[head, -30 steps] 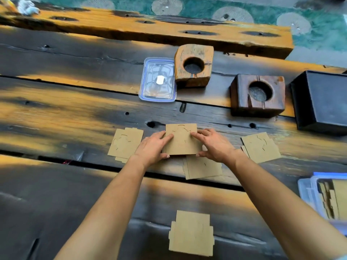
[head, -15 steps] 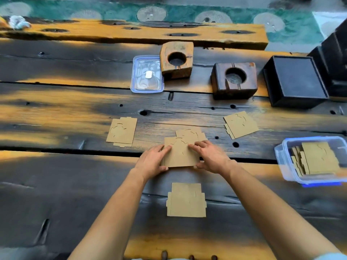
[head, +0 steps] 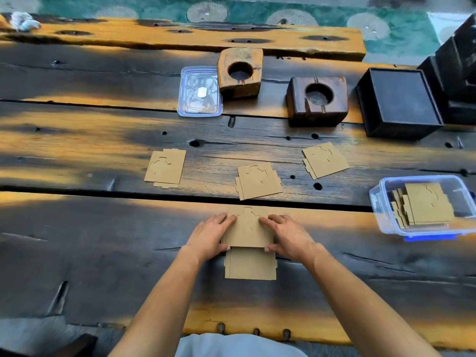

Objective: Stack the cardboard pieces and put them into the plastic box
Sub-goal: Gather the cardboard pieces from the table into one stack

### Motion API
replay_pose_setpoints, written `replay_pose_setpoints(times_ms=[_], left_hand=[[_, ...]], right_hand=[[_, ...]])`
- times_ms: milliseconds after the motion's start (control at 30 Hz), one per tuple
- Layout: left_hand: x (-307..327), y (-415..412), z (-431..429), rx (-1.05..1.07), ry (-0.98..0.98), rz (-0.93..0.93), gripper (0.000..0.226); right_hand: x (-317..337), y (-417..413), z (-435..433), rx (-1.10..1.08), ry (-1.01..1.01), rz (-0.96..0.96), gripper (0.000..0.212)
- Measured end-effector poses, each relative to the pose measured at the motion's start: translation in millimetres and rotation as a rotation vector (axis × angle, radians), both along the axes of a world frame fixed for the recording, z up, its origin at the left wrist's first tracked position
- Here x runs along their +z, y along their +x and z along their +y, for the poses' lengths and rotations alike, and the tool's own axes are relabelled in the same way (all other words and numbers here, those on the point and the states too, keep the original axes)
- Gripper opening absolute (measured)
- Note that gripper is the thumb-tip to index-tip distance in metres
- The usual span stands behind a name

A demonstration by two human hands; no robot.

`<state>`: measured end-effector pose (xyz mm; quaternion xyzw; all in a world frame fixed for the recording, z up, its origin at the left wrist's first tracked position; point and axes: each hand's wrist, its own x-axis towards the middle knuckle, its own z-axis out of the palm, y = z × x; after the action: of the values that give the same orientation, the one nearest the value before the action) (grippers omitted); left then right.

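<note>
Fingers (head: pixel 227 219) of left hand (head: pixel 209 237), right hand (head: pixel 289 235) pinch cardboard piece (head: pixel 247 228) atop lower piece (head: pixel 251 265).

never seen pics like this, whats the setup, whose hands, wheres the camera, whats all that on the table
No machine: a person's bare hands, filmed by one camera worn on the head, looking down. The left hand and right hand hold a cardboard piece by its sides, its near edge over another piece. On the wooden table lie three more piles, a plastic box holding pieces, a clear lid, two wooden blocks with holes and a black box.
</note>
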<state>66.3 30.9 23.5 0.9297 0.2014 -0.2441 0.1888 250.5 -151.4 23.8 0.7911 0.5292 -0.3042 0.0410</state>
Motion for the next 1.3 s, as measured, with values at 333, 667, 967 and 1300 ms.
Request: replay_pose_setpoints(times_ms=[333, 667, 967, 1300], left_hand=[[-18, -20, -33, -0.006, -0.055, 0.044, 0.093], [-32, -37, -55, 0.029, -0.07, 0.048, 0.094], [-41, -45, -65, 0.038, -0.039, 0.037, 0.1], [-48, -53, -83, 0.037, 0.012, 0.016, 0.1]], right_hand=[[-22, -22, -32, -0.036, -0.042, 0.066, 0.095], [-35, -40, -53, -0.073, -0.05, 0.081, 0.097], [-40, -53, -57, -0.07, -0.033, 0.026, 0.096], [-45, -60, -58, -0.034, -0.018, -0.014, 0.1]])
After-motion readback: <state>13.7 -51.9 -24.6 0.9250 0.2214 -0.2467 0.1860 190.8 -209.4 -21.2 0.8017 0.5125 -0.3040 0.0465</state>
